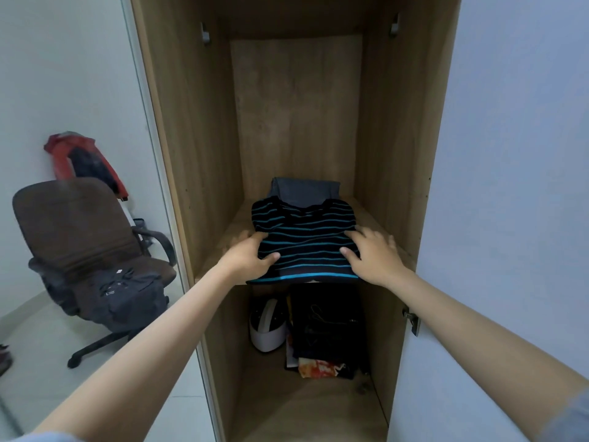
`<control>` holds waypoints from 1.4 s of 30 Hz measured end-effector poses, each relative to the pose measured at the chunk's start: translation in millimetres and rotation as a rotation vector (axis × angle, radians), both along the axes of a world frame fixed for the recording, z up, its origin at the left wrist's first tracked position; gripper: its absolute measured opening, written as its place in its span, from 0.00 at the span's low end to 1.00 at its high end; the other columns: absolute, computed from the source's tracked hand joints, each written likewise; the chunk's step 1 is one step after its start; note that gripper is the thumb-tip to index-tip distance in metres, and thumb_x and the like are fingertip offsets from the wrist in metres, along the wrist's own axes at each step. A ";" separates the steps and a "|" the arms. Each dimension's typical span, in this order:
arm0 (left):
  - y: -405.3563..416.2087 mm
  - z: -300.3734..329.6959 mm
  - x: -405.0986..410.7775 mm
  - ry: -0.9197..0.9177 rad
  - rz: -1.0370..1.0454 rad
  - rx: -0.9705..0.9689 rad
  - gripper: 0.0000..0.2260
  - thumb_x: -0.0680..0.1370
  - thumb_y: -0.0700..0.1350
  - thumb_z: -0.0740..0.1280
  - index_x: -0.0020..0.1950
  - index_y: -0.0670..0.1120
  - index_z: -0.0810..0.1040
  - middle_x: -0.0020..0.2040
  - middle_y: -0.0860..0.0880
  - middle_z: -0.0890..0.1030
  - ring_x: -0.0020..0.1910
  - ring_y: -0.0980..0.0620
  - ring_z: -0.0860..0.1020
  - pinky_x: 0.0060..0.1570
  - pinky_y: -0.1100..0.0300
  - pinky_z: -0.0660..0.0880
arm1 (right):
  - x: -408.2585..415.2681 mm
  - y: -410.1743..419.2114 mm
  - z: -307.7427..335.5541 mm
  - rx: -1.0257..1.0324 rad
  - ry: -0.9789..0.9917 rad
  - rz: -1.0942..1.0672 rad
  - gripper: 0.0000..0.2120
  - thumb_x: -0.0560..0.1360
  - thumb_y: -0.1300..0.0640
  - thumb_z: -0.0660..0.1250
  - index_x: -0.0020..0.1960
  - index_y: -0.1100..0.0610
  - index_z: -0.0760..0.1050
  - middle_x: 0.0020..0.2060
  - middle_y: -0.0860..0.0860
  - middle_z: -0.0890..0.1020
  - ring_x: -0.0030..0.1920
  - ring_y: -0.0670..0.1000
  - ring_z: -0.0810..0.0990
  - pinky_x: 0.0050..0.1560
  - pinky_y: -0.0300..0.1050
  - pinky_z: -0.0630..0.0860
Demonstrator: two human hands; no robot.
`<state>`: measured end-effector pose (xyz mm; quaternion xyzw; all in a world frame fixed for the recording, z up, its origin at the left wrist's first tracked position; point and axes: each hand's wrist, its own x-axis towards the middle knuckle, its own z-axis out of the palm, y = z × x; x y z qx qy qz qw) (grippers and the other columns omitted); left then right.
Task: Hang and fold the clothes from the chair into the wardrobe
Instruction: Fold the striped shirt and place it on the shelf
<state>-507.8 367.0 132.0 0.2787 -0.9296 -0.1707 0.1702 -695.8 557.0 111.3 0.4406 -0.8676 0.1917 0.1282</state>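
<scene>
A folded dark shirt with blue stripes (302, 237) lies on the wardrobe shelf (232, 231), on top of a folded grey garment (302, 191) behind it. My left hand (251, 255) grips the shirt's left edge, thumb on top. My right hand (373, 253) holds its right edge the same way, with fingers spread over the fabric. The shirt's front hem hangs slightly past the shelf's front edge. To the left stands a brown office chair (73, 224) with a dark garment (127, 291) lying on its seat.
The wooden wardrobe (191, 122) is open, its upper part bare. Below the shelf sit a white helmet (267, 327), dark bags (328, 323) and some papers. A red and dark jacket (83, 161) hangs on the wall behind the chair. A door hinge (411, 319) juts out at right.
</scene>
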 end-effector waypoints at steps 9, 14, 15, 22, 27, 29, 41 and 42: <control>-13.5 -23.1 -22.7 -0.289 -0.137 -0.050 0.30 0.79 0.65 0.50 0.78 0.56 0.48 0.79 0.51 0.46 0.77 0.49 0.44 0.75 0.47 0.47 | -19.9 -16.4 0.3 0.345 -0.328 0.094 0.35 0.78 0.34 0.49 0.78 0.48 0.45 0.78 0.48 0.44 0.77 0.51 0.45 0.75 0.58 0.49; -30.8 -6.4 -30.5 -0.076 -0.127 -0.030 0.32 0.75 0.65 0.61 0.75 0.53 0.61 0.74 0.50 0.62 0.72 0.48 0.62 0.70 0.56 0.61 | -20.7 -19.5 19.7 0.181 -0.332 0.104 0.35 0.78 0.40 0.59 0.77 0.55 0.53 0.77 0.52 0.54 0.75 0.53 0.57 0.73 0.45 0.59; -33.8 -5.7 -37.6 -0.017 -0.105 -0.039 0.29 0.76 0.63 0.61 0.74 0.52 0.63 0.73 0.49 0.64 0.71 0.48 0.64 0.69 0.57 0.63 | -22.8 -26.8 22.0 0.136 -0.304 0.095 0.34 0.79 0.41 0.58 0.77 0.56 0.53 0.77 0.52 0.54 0.76 0.53 0.56 0.73 0.46 0.58; -49.2 -21.0 -81.9 -0.193 -0.102 -0.057 0.27 0.81 0.60 0.50 0.78 0.51 0.51 0.79 0.45 0.50 0.77 0.43 0.50 0.75 0.52 0.49 | -40.0 -78.0 11.8 0.205 -0.308 0.107 0.28 0.82 0.43 0.50 0.78 0.51 0.47 0.78 0.48 0.45 0.77 0.50 0.44 0.76 0.55 0.43; -56.5 -9.7 -80.2 -0.400 -0.150 0.005 0.43 0.71 0.74 0.53 0.78 0.56 0.41 0.79 0.49 0.43 0.77 0.47 0.46 0.75 0.53 0.48 | -53.1 -81.0 8.2 0.345 -0.362 0.069 0.35 0.79 0.36 0.52 0.78 0.47 0.41 0.77 0.46 0.39 0.77 0.54 0.38 0.76 0.55 0.45; -61.4 -0.7 -77.6 -0.428 -0.166 0.032 0.50 0.65 0.77 0.58 0.78 0.54 0.42 0.79 0.50 0.45 0.77 0.49 0.48 0.75 0.54 0.50 | -58.1 -77.1 12.7 0.333 -0.421 0.048 0.42 0.74 0.31 0.56 0.78 0.47 0.40 0.77 0.48 0.39 0.77 0.55 0.38 0.76 0.54 0.45; -94.1 -13.7 -119.7 -0.365 -0.121 0.015 0.45 0.69 0.76 0.53 0.75 0.59 0.35 0.76 0.49 0.31 0.76 0.46 0.37 0.74 0.42 0.47 | -86.6 -106.3 2.6 0.286 -0.364 -0.089 0.40 0.71 0.25 0.47 0.76 0.40 0.37 0.77 0.48 0.38 0.77 0.54 0.39 0.73 0.64 0.47; -95.2 -13.4 -120.4 -0.373 -0.123 0.009 0.45 0.68 0.76 0.53 0.75 0.60 0.35 0.76 0.49 0.31 0.76 0.46 0.37 0.74 0.42 0.47 | -87.6 -107.0 2.7 0.300 -0.367 -0.097 0.40 0.71 0.24 0.47 0.76 0.39 0.37 0.77 0.48 0.39 0.77 0.54 0.40 0.73 0.64 0.48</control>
